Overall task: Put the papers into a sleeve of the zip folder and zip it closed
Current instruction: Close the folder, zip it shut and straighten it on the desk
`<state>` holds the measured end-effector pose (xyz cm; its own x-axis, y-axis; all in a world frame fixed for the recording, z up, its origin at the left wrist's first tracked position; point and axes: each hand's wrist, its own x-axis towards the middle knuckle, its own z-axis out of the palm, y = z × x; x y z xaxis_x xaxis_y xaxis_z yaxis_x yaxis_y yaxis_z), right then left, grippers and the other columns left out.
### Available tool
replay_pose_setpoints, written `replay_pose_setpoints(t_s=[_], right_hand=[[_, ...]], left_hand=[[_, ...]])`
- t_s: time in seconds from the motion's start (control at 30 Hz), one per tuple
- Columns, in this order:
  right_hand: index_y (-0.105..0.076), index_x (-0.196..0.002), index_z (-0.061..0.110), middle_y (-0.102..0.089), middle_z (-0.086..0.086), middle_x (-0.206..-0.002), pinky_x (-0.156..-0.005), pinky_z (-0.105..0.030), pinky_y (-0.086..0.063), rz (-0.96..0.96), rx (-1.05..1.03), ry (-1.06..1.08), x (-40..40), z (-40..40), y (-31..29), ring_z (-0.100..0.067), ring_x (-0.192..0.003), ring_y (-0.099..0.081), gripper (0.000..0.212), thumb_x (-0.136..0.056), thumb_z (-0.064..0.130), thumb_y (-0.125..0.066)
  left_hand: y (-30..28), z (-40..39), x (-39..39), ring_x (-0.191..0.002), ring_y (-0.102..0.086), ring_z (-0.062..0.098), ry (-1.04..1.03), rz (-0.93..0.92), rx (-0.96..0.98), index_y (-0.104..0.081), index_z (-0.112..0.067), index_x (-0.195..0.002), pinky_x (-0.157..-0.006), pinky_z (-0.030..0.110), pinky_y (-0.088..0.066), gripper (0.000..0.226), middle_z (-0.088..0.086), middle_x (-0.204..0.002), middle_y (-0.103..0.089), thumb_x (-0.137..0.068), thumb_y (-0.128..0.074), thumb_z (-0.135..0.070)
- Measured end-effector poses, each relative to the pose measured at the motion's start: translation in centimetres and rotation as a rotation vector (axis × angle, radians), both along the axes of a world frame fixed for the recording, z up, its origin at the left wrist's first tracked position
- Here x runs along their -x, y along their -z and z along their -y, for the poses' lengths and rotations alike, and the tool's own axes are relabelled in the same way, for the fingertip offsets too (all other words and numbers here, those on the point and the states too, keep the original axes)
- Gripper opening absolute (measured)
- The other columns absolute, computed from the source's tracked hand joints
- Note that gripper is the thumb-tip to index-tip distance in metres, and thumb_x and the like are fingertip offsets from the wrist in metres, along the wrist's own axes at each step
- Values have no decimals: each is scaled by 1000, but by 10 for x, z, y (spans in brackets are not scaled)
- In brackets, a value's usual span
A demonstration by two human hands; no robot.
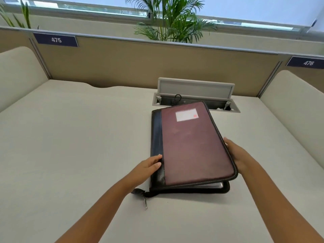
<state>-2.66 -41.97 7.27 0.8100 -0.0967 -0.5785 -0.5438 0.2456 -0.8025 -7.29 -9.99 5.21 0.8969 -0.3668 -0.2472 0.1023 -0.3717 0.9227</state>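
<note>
A maroon zip folder (191,146) with a black spine and a white label lies on the desk (70,137), its cover folded down but unzipped; a gap shows along the near edge, with pale page edges (210,185) inside. The zipper pull (145,203) hangs off the near left corner. My left hand (148,166) rests on the black spine near that corner, fingers flat. My right hand (235,152) grips the cover's right edge, fingers under it. No loose papers are visible.
An open cable tray with a raised lid (195,95) sits just behind the folder. Beige partition walls (140,64) and curved side panels (294,95) enclose the desk. A plant (171,20) stands behind the partition.
</note>
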Motion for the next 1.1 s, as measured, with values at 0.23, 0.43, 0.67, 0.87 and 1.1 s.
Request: replay_pose_setpoints(t_s=[0.23,0.43,0.67,0.87,1.1], right_hand=[[-57,-114,6,-63,-4,-93,-67,-27,-44,-1,144,-19,25,5,21,-18,-80,-57,28,-97,23,-44],[-57,-116,14,-60,-9,-111,-89,-36,-44,67,696,-63,40,-7,36,-24,-99,-56,26,-92,23,-54],[-49,-128,7,-57,-15,-121,-80,-30,-39,126,920,-80,46,-19,53,-29,-109,-55,44,-90,27,-58],[-47,-128,7,-58,-15,-121,-84,-34,-43,109,950,-103,27,-26,54,-30,-107,-57,46,-89,31,-57],[-55,-115,13,-53,-5,-97,-80,-34,-45,368,1069,114,29,-39,49,-20,-90,-54,27,-90,23,-55]], left_hand=[[40,-4,12,-137,-9,-3,172,327,-311,-31,-22,-140,-116,24,-12,52,-19,-145,-18,-92,-50,-16],[51,-9,16,-137,-4,-7,191,429,-330,-27,-27,-141,-112,15,-9,55,-23,-146,-14,-91,-52,-25],[56,-8,13,-136,-1,-8,210,441,-356,-25,-28,-142,-110,13,-7,57,-24,-145,-11,-91,-52,-27],[52,-17,-12,-137,-6,-4,194,425,-348,-27,-25,-141,-116,22,-13,60,-21,-145,-15,-89,-56,-21],[58,-52,-7,-117,-40,-6,-38,522,-356,-39,-30,-133,-102,19,-29,81,-25,-134,-34,-70,-35,-81]])
